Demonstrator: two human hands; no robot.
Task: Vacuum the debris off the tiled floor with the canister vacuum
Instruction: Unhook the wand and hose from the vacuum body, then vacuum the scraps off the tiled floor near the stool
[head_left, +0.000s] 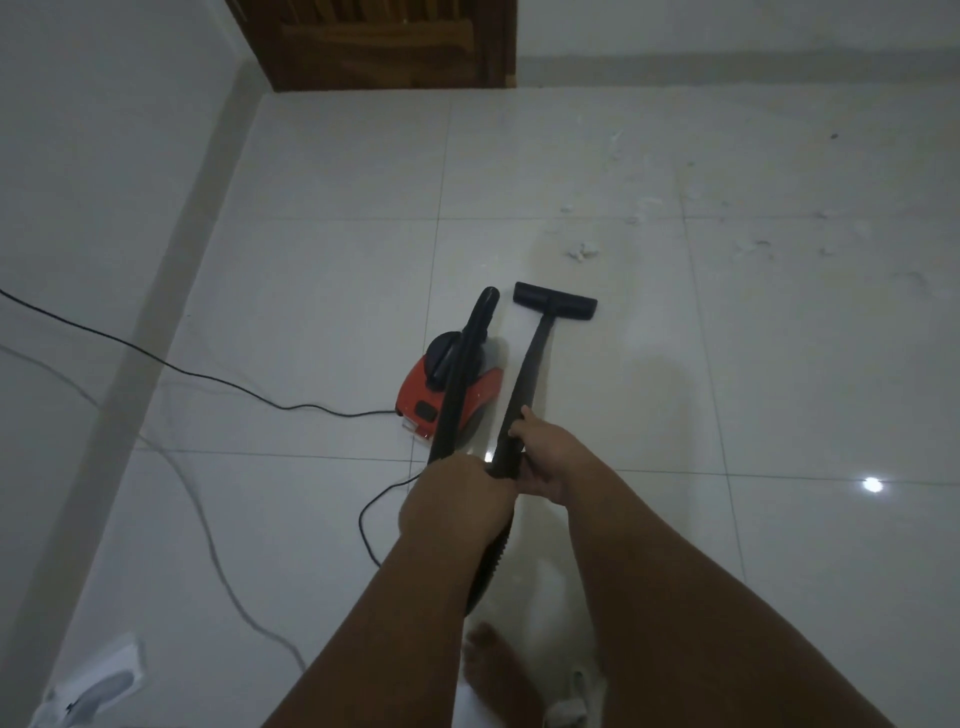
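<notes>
Two hands held the one black tube: the right hand curled its fingers around it, and the left hand gripped its near end just beside. One nozzle lay on the tiled floor, near one red vacuum with one hose. Several white scraps lay beyond the nozzle. One black cable and one white cable crossed the floor at the left.

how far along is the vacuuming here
Early on. Set-up looks done: the black cord runs to the red canister. In hand: the left hand and right hand grip the wand, its floor head resting just short of the nearest white scraps. Left: those, plus more debris scattered over the tiles to the right.
</notes>
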